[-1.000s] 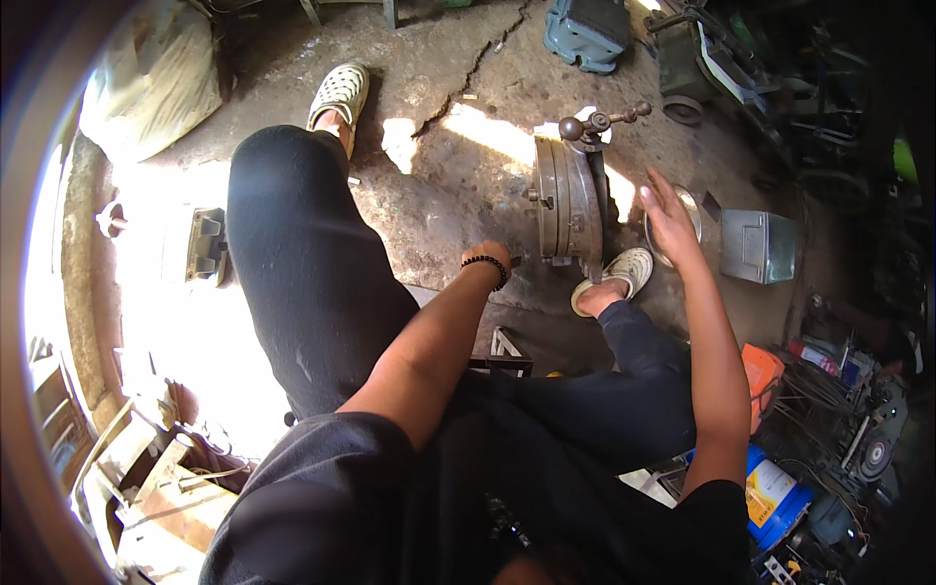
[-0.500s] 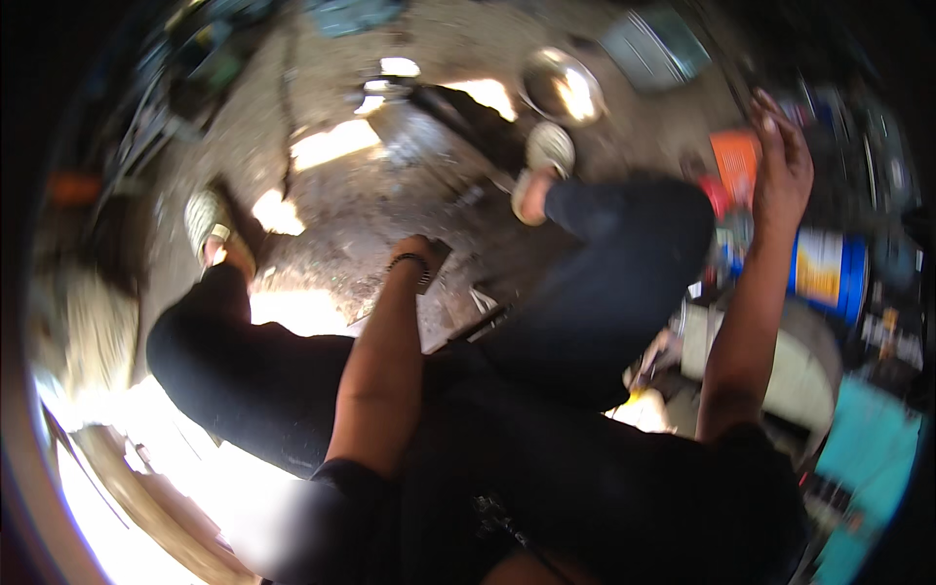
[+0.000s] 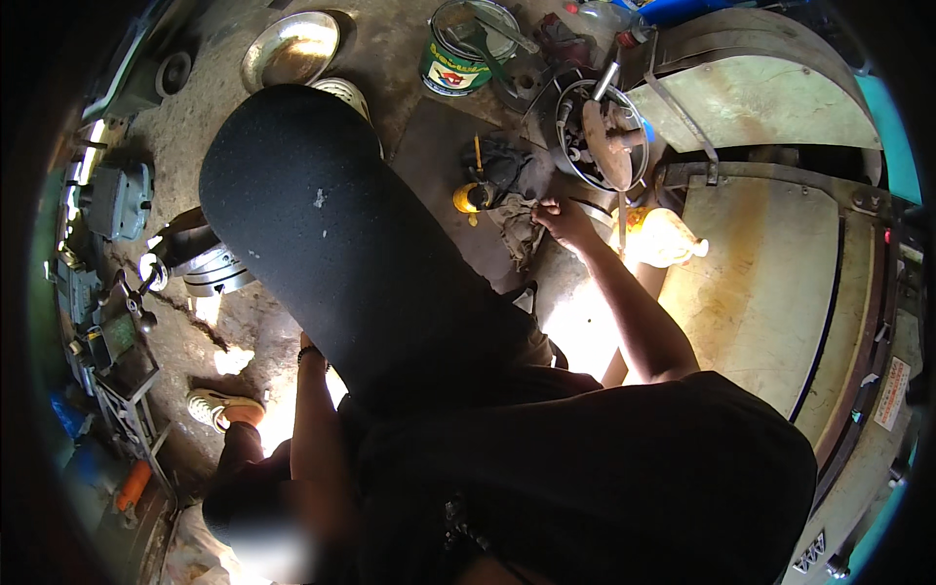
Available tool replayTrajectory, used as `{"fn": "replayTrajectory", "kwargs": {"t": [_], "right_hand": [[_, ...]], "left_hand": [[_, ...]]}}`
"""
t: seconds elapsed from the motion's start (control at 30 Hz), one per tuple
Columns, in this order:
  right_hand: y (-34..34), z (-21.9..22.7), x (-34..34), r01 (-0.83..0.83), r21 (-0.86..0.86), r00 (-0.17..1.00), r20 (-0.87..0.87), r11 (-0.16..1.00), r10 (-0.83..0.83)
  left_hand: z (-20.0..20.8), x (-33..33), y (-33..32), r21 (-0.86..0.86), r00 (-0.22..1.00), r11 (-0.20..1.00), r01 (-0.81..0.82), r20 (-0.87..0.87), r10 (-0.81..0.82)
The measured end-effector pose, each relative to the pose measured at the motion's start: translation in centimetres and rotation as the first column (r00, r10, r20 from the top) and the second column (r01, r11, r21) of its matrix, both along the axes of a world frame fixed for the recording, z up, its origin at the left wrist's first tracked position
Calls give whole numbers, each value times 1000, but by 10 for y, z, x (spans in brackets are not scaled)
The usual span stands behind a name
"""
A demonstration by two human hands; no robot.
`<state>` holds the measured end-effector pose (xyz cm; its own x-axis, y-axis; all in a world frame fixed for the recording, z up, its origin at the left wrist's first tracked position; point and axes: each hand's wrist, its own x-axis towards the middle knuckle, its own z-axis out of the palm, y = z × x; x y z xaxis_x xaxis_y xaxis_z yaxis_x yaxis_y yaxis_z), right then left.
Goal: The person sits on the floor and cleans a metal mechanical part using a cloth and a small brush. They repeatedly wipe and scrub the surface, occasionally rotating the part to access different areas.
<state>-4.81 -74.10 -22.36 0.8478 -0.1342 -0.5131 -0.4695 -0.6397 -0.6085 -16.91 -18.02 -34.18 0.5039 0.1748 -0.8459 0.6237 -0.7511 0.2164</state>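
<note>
My right hand (image 3: 565,223) reaches to the right of my raised leg, its fingers closed at the edge of a crumpled grey-brown rag (image 3: 517,234). A darker cloth (image 3: 512,168) lies against that rag. Just left of the rag is a small yellow-and-black object (image 3: 470,198) with a thin yellow stem. My left hand (image 3: 305,340) is mostly hidden behind my leg; only its edge and a dark beaded bracelet at the wrist show. Whatever it may hold is out of sight.
A bucket of metal parts (image 3: 639,171) stands beyond my right hand, beside a yellow-orange plastic bottle (image 3: 663,237) and a large cream machine housing (image 3: 751,283). Farther off are a green tin (image 3: 450,73) and a metal basin (image 3: 261,68). Metal rings (image 3: 216,276) lie left of my leg.
My view has swung right. My right hand, raised and open before, is down at the rag with fingers closed. My left hand, which held a dark blocky piece, is now mostly behind my leg.
</note>
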Motion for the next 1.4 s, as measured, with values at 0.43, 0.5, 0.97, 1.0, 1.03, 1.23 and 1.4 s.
{"fn": "replayTrajectory", "kwargs": {"t": [0.43,0.5,0.97,1.0,1.03,1.23,1.4], "right_hand": [[31,-80,11,-748,-538,663,-621,389,418],[33,-80,-4,-756,-525,653,-562,390,509],[1,92,107,-551,-620,709,4,558,705],[-9,120,135,-524,-547,754,58,653,654],[22,162,148,-445,-560,683,293,699,669],[181,376,223,-312,-618,314,649,721,693],[376,404,188,-565,-479,36,799,672,600]], "left_hand": [[36,-2,-23,35,1000,999,-12,-6,12],[65,12,-20,97,999,995,-24,47,20],[120,72,-15,-101,951,977,-188,229,206],[141,84,-13,-107,938,982,-156,296,181],[153,88,-10,-118,921,983,-143,347,176],[270,115,6,-510,668,854,-100,602,437],[322,103,45,-846,247,530,63,527,813]]}}
